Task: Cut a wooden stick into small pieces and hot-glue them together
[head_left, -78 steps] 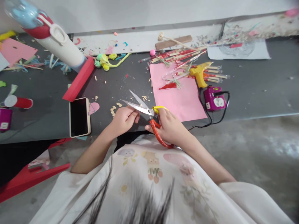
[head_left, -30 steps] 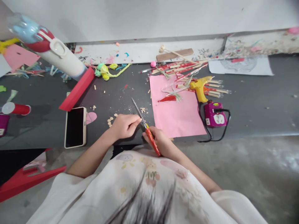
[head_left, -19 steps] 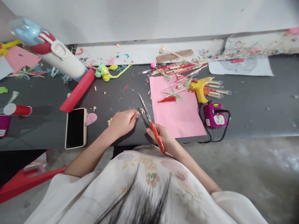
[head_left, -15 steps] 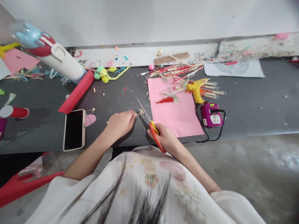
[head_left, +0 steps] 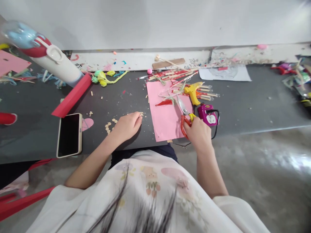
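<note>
My left hand (head_left: pixel 128 125) rests on the dark table with its fingers curled together. Whatever lies between those fingers is too small to make out. Tiny cut pieces of wooden stick (head_left: pixel 141 114) lie at its fingertips, and a cluster of small wooden pieces (head_left: pixel 108 126) sits beside its wrist. My right hand (head_left: pixel 199 131) is closed round the orange and yellow handles of a pair of scissors (head_left: pixel 185 112). Their blades point away from me over a pink sheet of paper (head_left: pixel 161 124), close to a red tassel (head_left: pixel 164 102).
A yellow glue gun (head_left: pixel 193 92), bundled sticks (head_left: pixel 172 75) and a purple power socket box (head_left: pixel 207 115) with a black cable stand right. Left are a phone (head_left: pixel 69 135), a red folded paper strip (head_left: pixel 73 95) and a leaning bottle (head_left: pixel 57 66).
My right hand has carried the scissors away from my left hand, rightward over the pink paper. My left hand stays almost where it was. The view has turned slightly right.
</note>
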Demonstrator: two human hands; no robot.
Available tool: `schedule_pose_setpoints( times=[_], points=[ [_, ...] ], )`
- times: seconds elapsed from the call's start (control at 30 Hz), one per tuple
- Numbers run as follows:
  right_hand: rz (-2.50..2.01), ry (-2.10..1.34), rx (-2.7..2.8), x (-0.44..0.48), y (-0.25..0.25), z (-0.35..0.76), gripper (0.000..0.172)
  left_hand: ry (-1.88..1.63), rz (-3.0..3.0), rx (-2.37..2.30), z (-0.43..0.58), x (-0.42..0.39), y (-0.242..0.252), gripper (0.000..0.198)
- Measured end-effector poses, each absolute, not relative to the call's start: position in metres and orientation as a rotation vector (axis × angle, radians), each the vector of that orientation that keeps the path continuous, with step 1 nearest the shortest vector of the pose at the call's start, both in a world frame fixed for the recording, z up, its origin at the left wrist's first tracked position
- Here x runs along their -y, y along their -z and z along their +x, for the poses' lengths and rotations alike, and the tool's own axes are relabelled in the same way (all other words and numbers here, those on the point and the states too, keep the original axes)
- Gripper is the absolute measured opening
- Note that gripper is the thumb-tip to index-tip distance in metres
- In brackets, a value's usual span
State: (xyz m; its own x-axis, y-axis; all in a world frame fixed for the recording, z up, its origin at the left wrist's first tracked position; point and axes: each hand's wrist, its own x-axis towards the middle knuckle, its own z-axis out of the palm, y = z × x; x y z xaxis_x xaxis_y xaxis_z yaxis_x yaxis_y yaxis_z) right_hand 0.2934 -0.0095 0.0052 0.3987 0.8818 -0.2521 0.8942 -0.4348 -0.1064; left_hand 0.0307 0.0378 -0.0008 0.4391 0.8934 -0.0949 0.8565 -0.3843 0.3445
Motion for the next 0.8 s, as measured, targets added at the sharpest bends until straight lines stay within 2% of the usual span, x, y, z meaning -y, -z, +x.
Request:
schedule_pose_setpoints(
  times=[0.13, 0.23, 0.63, 0.8],
  points=[
    [2.618, 0.358, -1.55, 0.006, 0.002, 0.304, 0.041, -0.384, 2.236, -1.351, 0.041, -0.036, 0.005, 0.026],
    [2.588, 0.345, -1.566, 0.003, 0.006, 0.305, 0.042, -0.412, 2.21, -1.341, 0.047, -0.034, 0.006, 0.026],
    [2.533, 0.308, -1.691, 0.002, 0.01, 0.307, 0.038, -0.007, 2.643, -1.104, 0.115, -0.057, 0.013, 0.031],
    [2.512, 0.291, -1.739, 0.005, 0.004, 0.309, 0.04, -0.088, 2.738, -1.056, 0.136, -0.097, 0.005, 0.033]
  ],
)
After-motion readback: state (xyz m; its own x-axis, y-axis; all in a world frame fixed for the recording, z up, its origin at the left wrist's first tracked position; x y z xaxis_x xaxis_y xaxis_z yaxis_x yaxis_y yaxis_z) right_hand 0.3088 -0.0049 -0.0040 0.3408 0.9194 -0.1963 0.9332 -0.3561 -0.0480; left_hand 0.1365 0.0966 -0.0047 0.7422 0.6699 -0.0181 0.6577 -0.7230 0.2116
